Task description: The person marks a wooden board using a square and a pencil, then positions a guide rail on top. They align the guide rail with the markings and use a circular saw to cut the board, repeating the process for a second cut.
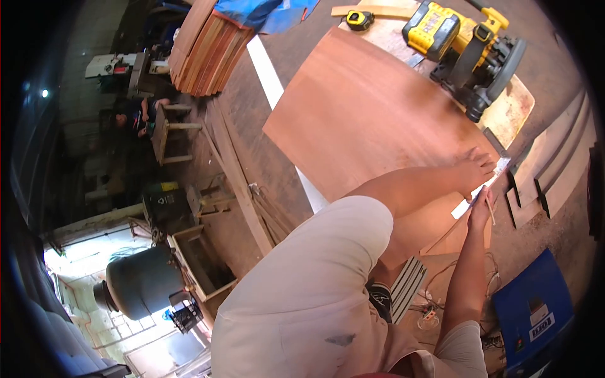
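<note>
Marking step on the plywood sheet [372, 113], which lies flat on the worktop [252, 126] and fills most of its right half.

Left hand [474, 171]: fingers spread, palm pressed down on the near right edge of the sheet, pinning a white straightedge [480, 191] that runs along that edge. Right hand [482, 211]: closed around a thin pencil [489, 211], its upper end meeting the straightedge just near of the left hand. Whether the point touches the wood cannot be seen.

For a clean line:
- Keep the left hand's weight directly over the straightedge, close to the spot being marked, so that it cannot pivot.
- Hold the pencil against the guiding edge at a constant tilt; a changing angle shifts the line.
- Draw in one pass with light pressure; the thin sheet probably dents easily.

Obstacles: a yellow circular saw [466, 50] sits on the far right of the sheet, well apart from both hands, with a tape measure [359, 20] beyond it. Dark metal squares [523, 189] lie just right of the hands.
</note>
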`<state>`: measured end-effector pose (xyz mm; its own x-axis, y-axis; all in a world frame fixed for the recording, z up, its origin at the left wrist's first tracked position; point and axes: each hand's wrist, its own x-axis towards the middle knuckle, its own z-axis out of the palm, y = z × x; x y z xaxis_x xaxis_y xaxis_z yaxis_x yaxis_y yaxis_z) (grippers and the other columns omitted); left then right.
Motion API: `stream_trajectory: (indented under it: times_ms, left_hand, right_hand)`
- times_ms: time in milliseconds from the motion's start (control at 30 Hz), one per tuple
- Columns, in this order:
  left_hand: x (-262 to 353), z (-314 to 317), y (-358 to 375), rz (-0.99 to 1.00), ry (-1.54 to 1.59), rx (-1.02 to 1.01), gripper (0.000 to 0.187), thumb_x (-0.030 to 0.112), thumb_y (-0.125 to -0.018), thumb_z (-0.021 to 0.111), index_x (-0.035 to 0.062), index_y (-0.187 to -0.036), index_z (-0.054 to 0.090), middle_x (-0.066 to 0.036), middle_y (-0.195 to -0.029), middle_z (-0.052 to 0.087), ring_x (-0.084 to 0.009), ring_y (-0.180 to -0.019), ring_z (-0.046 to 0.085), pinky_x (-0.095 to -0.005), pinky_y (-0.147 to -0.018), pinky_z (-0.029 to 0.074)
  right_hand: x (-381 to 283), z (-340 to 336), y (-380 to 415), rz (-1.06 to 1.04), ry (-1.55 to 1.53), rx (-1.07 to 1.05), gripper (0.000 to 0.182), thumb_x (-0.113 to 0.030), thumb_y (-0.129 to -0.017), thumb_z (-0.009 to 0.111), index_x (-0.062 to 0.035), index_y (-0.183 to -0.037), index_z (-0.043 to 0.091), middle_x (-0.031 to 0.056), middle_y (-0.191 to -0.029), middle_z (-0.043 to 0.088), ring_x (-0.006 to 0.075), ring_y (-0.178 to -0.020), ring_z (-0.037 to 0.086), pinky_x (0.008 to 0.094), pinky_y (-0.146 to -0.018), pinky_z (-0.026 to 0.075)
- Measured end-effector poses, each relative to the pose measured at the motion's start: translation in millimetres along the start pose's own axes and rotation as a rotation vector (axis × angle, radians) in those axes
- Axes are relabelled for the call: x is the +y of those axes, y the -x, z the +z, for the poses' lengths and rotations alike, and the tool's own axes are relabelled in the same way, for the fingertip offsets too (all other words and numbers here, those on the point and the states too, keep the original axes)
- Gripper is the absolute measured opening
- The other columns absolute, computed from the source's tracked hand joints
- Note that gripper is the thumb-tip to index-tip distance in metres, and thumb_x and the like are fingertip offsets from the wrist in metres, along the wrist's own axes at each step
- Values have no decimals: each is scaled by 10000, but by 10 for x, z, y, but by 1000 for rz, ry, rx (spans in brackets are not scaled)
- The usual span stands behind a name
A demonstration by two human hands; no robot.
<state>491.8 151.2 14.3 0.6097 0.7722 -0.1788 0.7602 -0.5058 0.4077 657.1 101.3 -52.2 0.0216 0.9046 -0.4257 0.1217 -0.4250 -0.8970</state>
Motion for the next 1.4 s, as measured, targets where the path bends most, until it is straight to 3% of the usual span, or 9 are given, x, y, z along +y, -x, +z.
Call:
stream_trajectory:
  times_ms: [167,267,500,767,867,900,1000,1133,1400]
  left_hand:
    - [185,-246,-14,-64,-84,-158,1090,511,-607,831,41,-1462,347,-155,-1560,220,-368,-1451,165,-651,-1106,185]
    - [266,-158,-60,-114,-81,-127,1119,507,-591,846,22,-1462,338,-175,-1554,224,-396,-1441,168,-688,-1079,196]
    - [238,-254,-76,-97,-132,-223,1146,496,-588,857,30,-1479,306,-169,-1574,179,-393,-1448,147,-679,-1079,207]
    - [235,-216,-80,-91,-165,-221,1157,464,-567,873,37,-1477,301,-166,-1559,215,-379,-1444,166,-660,-1048,260]
    - [174,-250,-96,-151,-130,-261,1158,423,-495,912,20,-1429,359,-169,-1523,278,-357,-1431,214,-597,-1052,290]
    - [182,-271,-136,-157,-98,-321,1163,408,-476,922,16,-1419,366,-169,-1512,294,-348,-1426,228,-571,-1060,293]
    - [264,-393,-50,-203,-51,-275,1201,404,-517,921,68,-1472,275,-141,-1557,233,-337,-1452,180,-560,-1129,204]
    - [290,-414,-110,-117,-156,-346,1221,492,-562,876,59,-1495,217,-141,-1582,160,-330,-1461,146,-574,-1124,227]
    - [340,-397,-125,-113,-255,-343,1240,549,-579,848,53,-1506,191,-134,-1583,150,-314,-1461,153,-561,-1090,278]
  right_hand:
    - [-112,18,48,59,-27,-14,287,-302,-1032,445,-46,-968,560,-31,-766,498,51,-653,437,232,-549,365]
    - [-209,36,88,115,-67,-22,270,-287,-1035,436,-48,-993,556,-28,-772,511,47,-643,451,229,-530,363]
    - [-107,69,20,56,-77,27,290,-305,-1036,433,-55,-983,569,-32,-780,517,52,-677,460,239,-575,374]
    - [28,-17,7,26,-44,-25,268,-283,-1036,438,-46,-1051,562,-18,-847,560,60,-720,487,237,-610,401]
    - [226,34,-69,6,-89,15,267,-290,-1023,460,-51,-1077,566,-1,-892,569,86,-786,510,266,-674,435]
    - [18,58,47,106,-123,19,274,-307,-1006,487,-54,-1065,573,6,-918,572,107,-820,518,283,-709,450]
    - [174,58,-22,26,34,94,311,-327,-991,502,-45,-1072,605,20,-883,599,126,-821,545,315,-724,467]
    - [-93,102,67,-76,133,117,272,-267,-982,516,-29,-1079,605,121,-887,635,194,-808,582,333,-751,475]
    - [-172,92,107,-66,11,154,220,-219,-961,566,-8,-996,617,81,-801,632,143,-729,573,311,-680,474]
